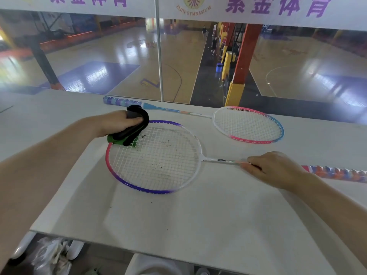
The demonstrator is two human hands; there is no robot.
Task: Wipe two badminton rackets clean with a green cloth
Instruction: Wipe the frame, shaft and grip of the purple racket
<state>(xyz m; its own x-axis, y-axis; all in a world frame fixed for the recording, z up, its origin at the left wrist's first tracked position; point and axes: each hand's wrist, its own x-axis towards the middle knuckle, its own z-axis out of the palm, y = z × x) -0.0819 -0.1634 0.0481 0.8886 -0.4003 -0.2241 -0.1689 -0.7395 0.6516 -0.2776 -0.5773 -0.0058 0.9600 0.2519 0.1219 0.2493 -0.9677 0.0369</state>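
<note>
A racket with a purple and pink frame [139, 188] lies flat on the white table [198, 225], its white strings dotted with dark specks. My left hand [117, 124] grips a cloth [137, 126], black on top with a green underside showing, and presses it onto the upper left of the strings. My right hand [278, 169] pinches this racket's thin shaft, with the orange and blue wrapped handle running off to the right. A second racket [248, 124], pink and light blue, lies further back with its blue handle pointing left.
A glass pane [158, 56] stands right behind the table's far edge, overlooking a sports hall below. The table's near edge runs across the bottom, with white stools [158, 264] and a plastic bag [51, 255] underneath.
</note>
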